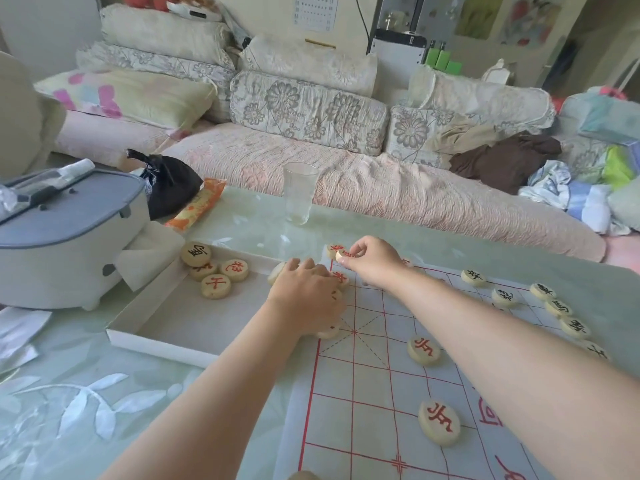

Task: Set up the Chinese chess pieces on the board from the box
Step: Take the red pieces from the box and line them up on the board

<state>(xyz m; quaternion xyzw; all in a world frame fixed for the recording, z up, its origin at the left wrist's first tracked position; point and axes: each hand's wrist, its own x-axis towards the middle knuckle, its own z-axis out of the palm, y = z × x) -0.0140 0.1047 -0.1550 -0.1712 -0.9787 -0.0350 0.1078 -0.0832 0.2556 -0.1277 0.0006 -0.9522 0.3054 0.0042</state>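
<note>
Cream pieces (439, 422) carry red or black characters, the pale board (363, 410) red gridlines, the box (156, 344) white

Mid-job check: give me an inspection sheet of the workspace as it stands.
Surface: glass-topped table, board on it.
Job's things: four pieces in box; red pieces and black pieces on board.
Clutter: glass, black bag, orange packet, grey appliance.
Hands: right hand pinches a red piece; left hand lies over pieces at board's edge, grip hidden.
Cables: one black cable by far wall.
Surroundings: sofa with cushions and clothes.
</note>
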